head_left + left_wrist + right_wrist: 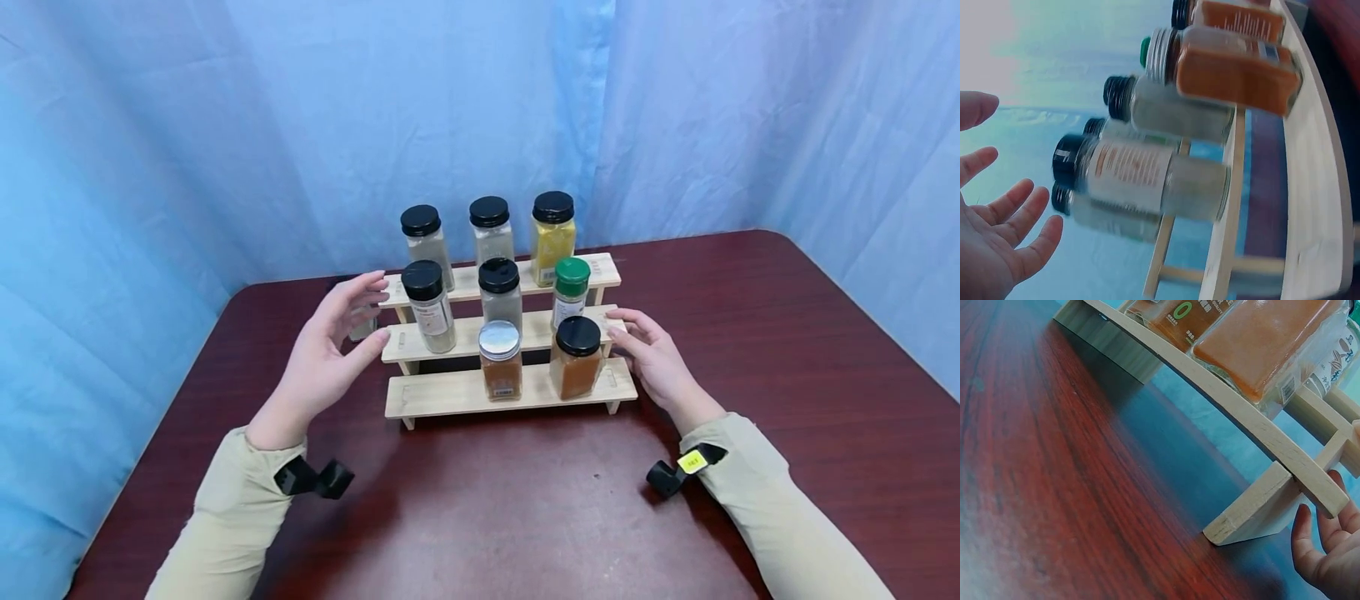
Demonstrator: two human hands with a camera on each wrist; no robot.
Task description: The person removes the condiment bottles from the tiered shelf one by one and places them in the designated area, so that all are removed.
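A three-step wooden spice rack (435, 398) stands on the table, holding several jars. My left hand (330, 342) is raised by its left end, fingers spread and holding nothing; in the left wrist view its fingertips are apart from the black-capped labelled jar (1129, 172). My right hand (656, 358) is at the right end, thumb and fingertips pinching the middle step. Lower fingers (1305, 534) curl beside the bottom step's end. On the bottom step are a silver-lidded jar (501, 371) and a black-lidded jar (577, 367), both with orange-brown powder.
A green-capped jar (570, 292) and a black-capped grey jar (501, 296) share the middle step. Up top is a yellow jar (553, 242) beside two greyish ones. Another jar (363, 327) shows partly behind my left hand. Blue curtains (450, 100) hang behind the table.
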